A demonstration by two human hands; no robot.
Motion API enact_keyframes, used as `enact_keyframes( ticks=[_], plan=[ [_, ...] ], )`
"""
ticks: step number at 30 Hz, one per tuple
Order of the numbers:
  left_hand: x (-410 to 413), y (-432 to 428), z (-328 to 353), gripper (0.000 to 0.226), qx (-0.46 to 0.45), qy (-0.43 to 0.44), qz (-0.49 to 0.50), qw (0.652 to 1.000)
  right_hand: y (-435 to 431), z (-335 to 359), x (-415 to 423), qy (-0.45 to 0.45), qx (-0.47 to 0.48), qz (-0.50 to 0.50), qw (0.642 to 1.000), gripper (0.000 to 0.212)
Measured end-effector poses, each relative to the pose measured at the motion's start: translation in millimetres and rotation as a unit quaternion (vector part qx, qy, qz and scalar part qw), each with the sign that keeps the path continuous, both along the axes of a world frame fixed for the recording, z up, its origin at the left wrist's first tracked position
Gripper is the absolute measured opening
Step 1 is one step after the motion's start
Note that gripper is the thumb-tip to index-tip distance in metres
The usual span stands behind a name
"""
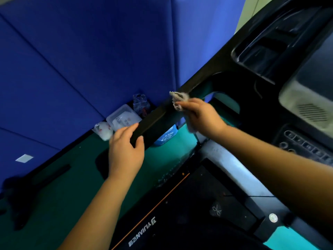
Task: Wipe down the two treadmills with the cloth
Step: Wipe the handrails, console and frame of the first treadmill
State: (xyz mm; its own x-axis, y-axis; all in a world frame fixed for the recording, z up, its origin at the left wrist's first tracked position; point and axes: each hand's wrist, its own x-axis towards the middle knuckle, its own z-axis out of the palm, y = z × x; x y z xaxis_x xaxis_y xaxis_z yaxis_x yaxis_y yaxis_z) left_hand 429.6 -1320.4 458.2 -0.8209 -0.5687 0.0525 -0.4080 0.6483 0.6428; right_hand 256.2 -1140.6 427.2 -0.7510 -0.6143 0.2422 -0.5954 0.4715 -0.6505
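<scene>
A black treadmill fills the right and bottom of the head view, with its console [304, 73] at the upper right and its belt deck [189, 213] below. Its black left handrail [158, 120] runs diagonally toward me. My left hand [126, 150] is wrapped around the near end of that handrail. Further up the rail, my right hand [200, 114] presses a crumpled grey cloth [177, 100] against it. Part of the cloth hangs down behind my right palm. A second treadmill is not in view.
Blue padded walls [90, 60] meet in a corner behind the rail. On the green floor [72, 177] by that corner lie a clear plastic box [122, 117], plastic bags [103, 129] and a blue packet [167, 136]. A dark object [27, 192] lies at the left.
</scene>
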Motion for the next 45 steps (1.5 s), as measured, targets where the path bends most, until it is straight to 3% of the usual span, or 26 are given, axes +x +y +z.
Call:
enact_keyframes(
  ticks=[3,4,6,7,9,11,13,15,18,20,22,24,36,41,45],
  plan=[
    [-42,54,8,0.032,0.216,0.015,-0.029,0.976,26,12,23,-0.08,-0.105,-0.076,0.988,0.034],
    [-54,73,10,0.03,0.317,0.006,-0.037,0.948,34,14,29,-0.11,-0.136,-0.094,0.98,0.033],
    [-78,112,13,0.026,0.518,0.028,-0.034,0.854,50,23,38,-0.15,-0.178,-0.107,0.967,0.03],
    [-87,129,14,0.027,0.566,0.051,-0.027,0.823,57,27,40,-0.166,-0.18,-0.098,0.965,0.028],
    [-103,153,17,0.026,0.575,0.072,-0.001,0.815,73,34,39,-0.198,-0.175,-0.058,0.963,0.03],
    [-120,162,15,0.023,0.56,0.081,0.019,0.824,90,42,29,-0.186,-0.147,-0.035,0.971,0.031],
    [-141,159,15,0.023,0.492,0.109,0.03,0.863,111,48,11,-0.113,-0.117,-0.054,0.985,0.036],
    [-166,147,19,0.027,0.361,0.146,0.027,0.921,141,48,-9,-0.03,-0.081,-0.125,0.988,0.038],
    [-206,121,23,0.037,0.118,0.181,-0.041,0.975,190,43,-33,0.019,0.001,-0.265,0.964,0.042],
    [-234,103,5,0.047,-0.04,0.105,-0.137,0.984,214,38,-42,0.018,0.054,-0.303,0.951,0.05],
    [-258,95,-19,0.053,-0.16,-0.01,-0.212,0.964,225,31,-47,0.022,0.091,-0.306,0.948,0.057],
    [-280,98,-25,0.055,-0.173,-0.042,-0.237,0.955,226,26,-52,0.053,0.124,-0.297,0.945,0.063],
    [-426,173,26,0.062,-0.119,0.067,-0.321,0.937,217,20,-59,0.074,0.275,-0.312,0.906,0.069],
    [-481,213,57,0.062,-0.148,0.122,-0.388,0.902,217,19,-57,0.078,0.28,-0.321,0.902,0.068],
    [-515,251,82,0.06,-0.198,0.157,-0.464,0.849,216,19,-58,0.087,0.282,-0.329,0.897,0.068]
  ],
)
